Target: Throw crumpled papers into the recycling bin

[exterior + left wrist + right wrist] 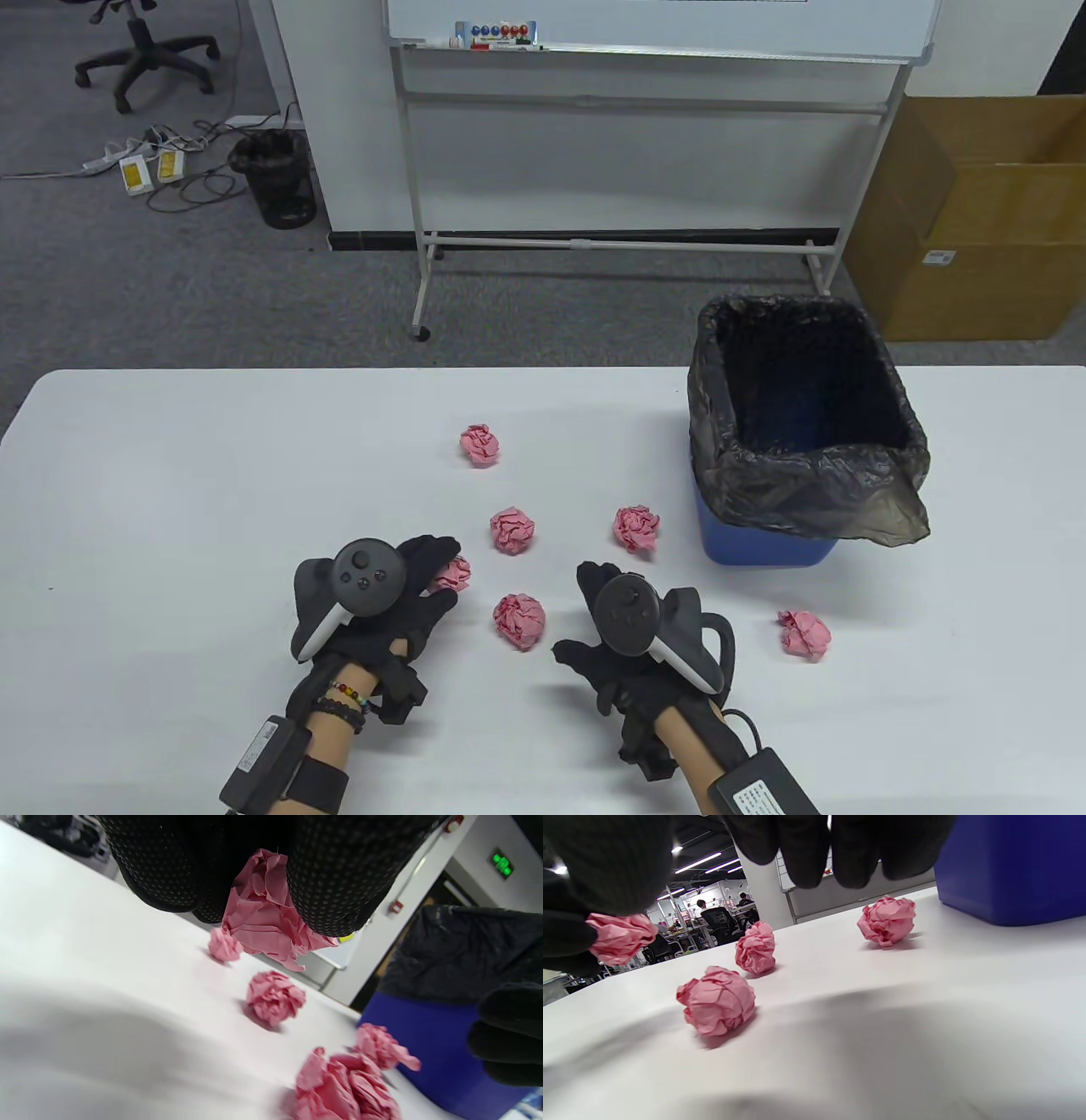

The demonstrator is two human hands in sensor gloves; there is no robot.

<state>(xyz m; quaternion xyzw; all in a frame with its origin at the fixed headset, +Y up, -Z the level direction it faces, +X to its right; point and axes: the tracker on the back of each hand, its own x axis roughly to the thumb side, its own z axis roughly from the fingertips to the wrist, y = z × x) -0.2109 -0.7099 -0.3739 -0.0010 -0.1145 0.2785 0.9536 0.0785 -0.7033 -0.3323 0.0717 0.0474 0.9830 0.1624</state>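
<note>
- A gloved left hand (382, 598) pinches one pink paper ball (450, 575) at a white desk (170, 509), well to the left of the lined blue bin (802, 441) that stands on the desk.
- The right hand (632, 628) hovers low, nearer the bin, holding nothing; its fingers (806, 849) hang loosely side by side, slightly curled.
- Five more balls lie loose: four scattered to the left of the bin, one (803, 632) just in front of it.
- The step in hand appears to be the first pick-up; the bin's black liner shows no paper inside.
- Next, the held ball must travel right and clear the bin's rim, which stands high above the desk.
- The left wrist view shows what the table view hides: two fingers (339, 878) pressing the ball (265, 912) from either side, lifted clear of the desk.
- Only the table view shows the bin's open mouth.
</note>
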